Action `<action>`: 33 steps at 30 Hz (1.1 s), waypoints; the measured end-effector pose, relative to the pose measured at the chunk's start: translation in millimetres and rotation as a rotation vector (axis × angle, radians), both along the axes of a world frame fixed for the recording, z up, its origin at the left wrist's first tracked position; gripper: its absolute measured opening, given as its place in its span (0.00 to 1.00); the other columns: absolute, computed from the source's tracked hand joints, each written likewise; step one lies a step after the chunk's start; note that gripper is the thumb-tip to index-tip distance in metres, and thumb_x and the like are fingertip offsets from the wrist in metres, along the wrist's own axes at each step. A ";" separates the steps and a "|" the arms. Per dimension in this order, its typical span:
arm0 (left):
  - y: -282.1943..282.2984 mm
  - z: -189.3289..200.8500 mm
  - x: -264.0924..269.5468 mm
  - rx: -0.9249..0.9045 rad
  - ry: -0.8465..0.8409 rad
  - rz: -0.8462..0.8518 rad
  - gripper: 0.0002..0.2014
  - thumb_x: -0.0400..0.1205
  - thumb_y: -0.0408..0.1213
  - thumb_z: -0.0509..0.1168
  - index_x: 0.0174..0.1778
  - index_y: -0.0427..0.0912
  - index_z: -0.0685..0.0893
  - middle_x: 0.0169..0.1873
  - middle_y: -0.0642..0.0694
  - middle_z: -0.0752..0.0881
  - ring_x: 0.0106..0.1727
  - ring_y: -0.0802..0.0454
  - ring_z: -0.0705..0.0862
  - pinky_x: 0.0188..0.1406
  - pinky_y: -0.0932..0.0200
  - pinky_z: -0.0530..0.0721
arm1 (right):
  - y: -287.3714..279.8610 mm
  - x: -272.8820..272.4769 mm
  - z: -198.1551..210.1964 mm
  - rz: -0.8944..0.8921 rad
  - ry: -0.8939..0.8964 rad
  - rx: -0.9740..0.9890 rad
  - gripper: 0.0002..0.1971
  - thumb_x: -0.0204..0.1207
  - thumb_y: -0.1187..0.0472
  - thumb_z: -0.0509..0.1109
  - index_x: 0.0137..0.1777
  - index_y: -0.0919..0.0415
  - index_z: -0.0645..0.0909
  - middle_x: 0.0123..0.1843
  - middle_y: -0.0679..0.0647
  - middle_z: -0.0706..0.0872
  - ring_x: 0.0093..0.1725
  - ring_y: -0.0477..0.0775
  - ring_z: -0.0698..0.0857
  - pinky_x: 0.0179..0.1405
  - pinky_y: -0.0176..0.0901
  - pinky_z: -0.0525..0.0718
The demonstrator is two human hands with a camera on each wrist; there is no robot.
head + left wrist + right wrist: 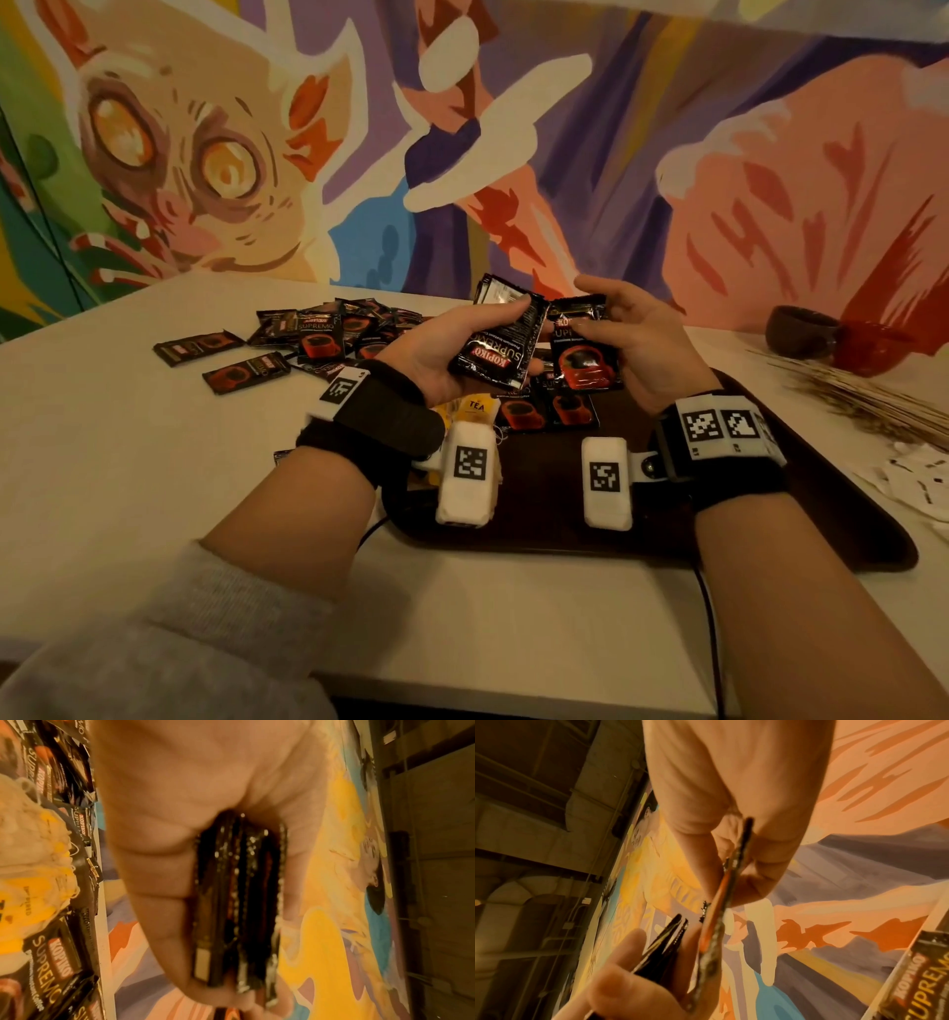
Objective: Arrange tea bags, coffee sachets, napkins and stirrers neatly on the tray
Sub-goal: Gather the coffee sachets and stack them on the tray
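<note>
So the job looks barely under way. Below my hands the dark tray (847, 488) carries only a few coffee sachets (544, 411) and a yellow tea bag (476, 406), all lying under my palms. My left hand (426, 360) grips a stack of sachets (500, 344), thumb on top and fingers curled beneath it. My right hand (637, 344) pinches a single sachet (583, 354) just beside that stack, the two nearly touching. Out past my left hand a loose heap of sachets (308, 334) is strewn across the tabletop (102, 437), unsorted. Off to my right, well apart, lie the stirrers (862, 390) and white napkins (904, 478), both apparently untouched and off the tray.
</note>
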State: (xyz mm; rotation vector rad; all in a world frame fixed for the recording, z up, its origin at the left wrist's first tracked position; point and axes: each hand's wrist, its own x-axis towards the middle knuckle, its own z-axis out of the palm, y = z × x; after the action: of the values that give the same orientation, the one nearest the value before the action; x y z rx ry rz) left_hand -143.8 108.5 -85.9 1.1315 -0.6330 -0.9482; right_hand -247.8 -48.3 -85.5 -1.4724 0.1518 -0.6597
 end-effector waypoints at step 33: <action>1.3 -15.1 32.0 0.068 0.315 0.257 0.09 0.83 0.38 0.65 0.53 0.37 0.81 0.49 0.37 0.86 0.49 0.42 0.85 0.53 0.46 0.82 | 9.9 68.1 15.5 -0.102 0.891 -0.747 0.13 0.71 0.76 0.72 0.55 0.69 0.83 0.40 0.56 0.81 0.41 0.55 0.83 0.22 0.33 0.84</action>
State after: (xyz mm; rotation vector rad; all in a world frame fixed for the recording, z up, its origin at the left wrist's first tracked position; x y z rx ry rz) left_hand -111.8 109.9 -101.0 1.0645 -0.1960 -0.9052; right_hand -179.7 -38.5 -70.0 -2.4237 0.7277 -0.0698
